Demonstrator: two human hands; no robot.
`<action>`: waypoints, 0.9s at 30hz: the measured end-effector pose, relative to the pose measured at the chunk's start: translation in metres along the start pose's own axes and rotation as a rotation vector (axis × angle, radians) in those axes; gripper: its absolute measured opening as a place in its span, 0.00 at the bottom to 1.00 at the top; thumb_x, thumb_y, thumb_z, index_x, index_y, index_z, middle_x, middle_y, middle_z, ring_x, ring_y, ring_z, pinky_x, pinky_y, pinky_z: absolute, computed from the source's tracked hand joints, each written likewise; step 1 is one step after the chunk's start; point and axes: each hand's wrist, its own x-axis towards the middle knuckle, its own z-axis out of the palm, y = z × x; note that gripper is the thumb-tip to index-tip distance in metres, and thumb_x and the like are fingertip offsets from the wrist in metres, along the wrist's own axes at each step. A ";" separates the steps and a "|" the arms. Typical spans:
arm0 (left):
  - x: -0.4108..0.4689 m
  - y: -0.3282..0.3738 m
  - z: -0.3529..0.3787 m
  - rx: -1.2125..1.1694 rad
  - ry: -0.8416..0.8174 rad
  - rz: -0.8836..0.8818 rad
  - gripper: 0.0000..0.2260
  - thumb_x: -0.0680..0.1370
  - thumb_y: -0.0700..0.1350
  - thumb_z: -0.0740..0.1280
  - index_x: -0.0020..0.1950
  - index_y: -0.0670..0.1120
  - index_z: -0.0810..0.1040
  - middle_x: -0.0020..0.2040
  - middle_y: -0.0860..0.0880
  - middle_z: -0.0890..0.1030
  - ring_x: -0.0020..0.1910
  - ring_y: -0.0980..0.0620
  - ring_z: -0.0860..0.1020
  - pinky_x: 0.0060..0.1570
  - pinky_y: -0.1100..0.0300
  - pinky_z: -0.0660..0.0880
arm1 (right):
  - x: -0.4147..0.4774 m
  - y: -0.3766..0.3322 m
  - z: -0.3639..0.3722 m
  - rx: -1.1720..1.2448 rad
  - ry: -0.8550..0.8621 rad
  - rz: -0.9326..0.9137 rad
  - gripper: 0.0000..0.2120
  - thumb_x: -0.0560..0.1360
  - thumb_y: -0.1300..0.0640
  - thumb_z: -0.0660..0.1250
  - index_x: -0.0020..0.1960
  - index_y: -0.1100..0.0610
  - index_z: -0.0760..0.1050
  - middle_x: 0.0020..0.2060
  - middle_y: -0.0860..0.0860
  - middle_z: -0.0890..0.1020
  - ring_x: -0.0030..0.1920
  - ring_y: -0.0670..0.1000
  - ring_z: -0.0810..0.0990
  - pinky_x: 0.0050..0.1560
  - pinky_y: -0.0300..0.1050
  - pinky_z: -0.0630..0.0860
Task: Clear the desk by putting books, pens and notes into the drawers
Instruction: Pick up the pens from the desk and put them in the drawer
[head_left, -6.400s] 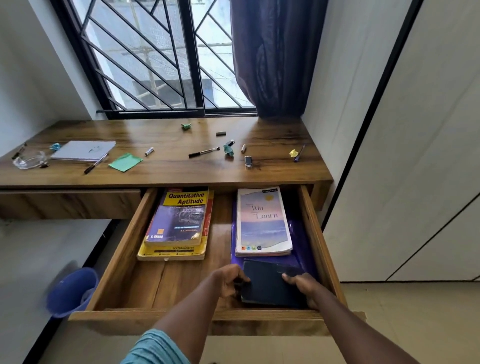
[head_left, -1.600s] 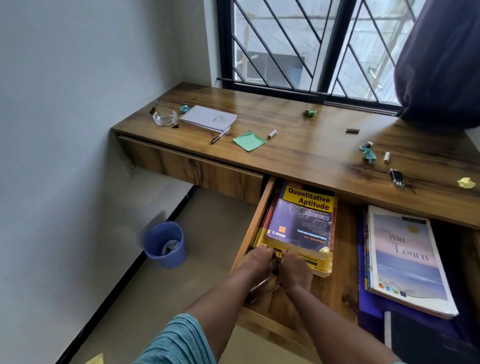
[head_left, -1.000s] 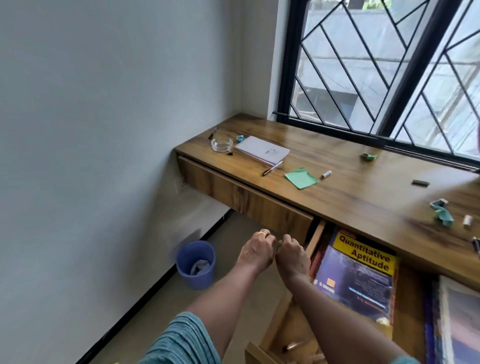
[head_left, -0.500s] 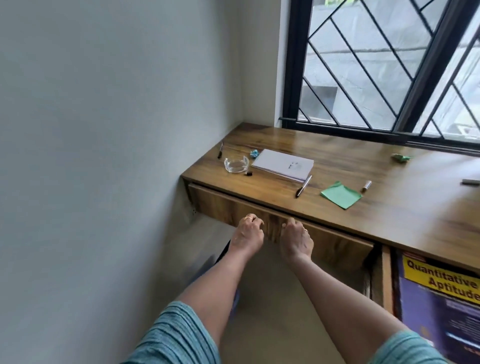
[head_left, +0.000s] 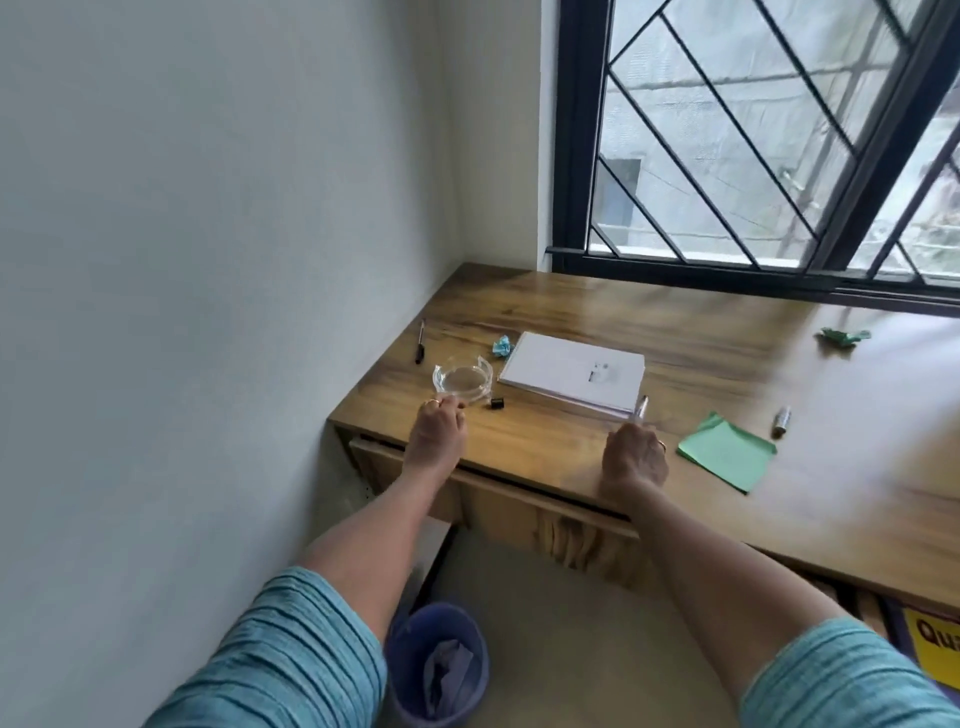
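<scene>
L hand (head_left: 439, 431) sits at the tabletop (head_left: 675, 322) front edge, fingertips on rim of glass ashtray (head_left: 462, 379); can't tell if it grips. R hand (head_left: 636, 457) pinches a silver pen (head_left: 642, 406), its end poking out beside the white notebook (head_left: 571, 371). Green sticky note (head_left: 727, 449) just right of that hand, short marker (head_left: 782, 421) nr it. Black pen (head_left: 420, 340) lies by the wall. Drawer front (head_left: 545, 519) directly below both hands.

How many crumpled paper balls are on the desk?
2: blue ball by the notebook's left corner, green ball near the window; others may lie off-frame right.
</scene>
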 end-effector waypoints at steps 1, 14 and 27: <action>0.017 -0.004 0.000 0.006 0.012 -0.028 0.13 0.80 0.40 0.59 0.64 0.41 0.74 0.59 0.41 0.78 0.58 0.46 0.75 0.56 0.59 0.73 | 0.011 -0.005 0.003 0.026 0.002 0.043 0.17 0.78 0.65 0.53 0.65 0.62 0.70 0.59 0.62 0.77 0.60 0.61 0.76 0.57 0.51 0.73; 0.158 -0.049 0.005 -0.025 -0.136 -0.435 0.16 0.79 0.43 0.63 0.62 0.35 0.75 0.60 0.37 0.78 0.61 0.40 0.75 0.58 0.53 0.72 | 0.076 -0.001 0.034 -0.225 0.012 -0.050 0.11 0.77 0.62 0.54 0.57 0.55 0.70 0.50 0.64 0.78 0.52 0.63 0.78 0.44 0.47 0.69; 0.201 -0.075 0.021 -0.050 -0.162 -0.571 0.18 0.78 0.43 0.66 0.63 0.34 0.75 0.62 0.36 0.77 0.62 0.39 0.75 0.59 0.50 0.73 | 0.064 -0.002 0.022 -0.131 0.191 -0.001 0.11 0.76 0.58 0.61 0.53 0.61 0.77 0.49 0.64 0.79 0.49 0.65 0.79 0.46 0.49 0.73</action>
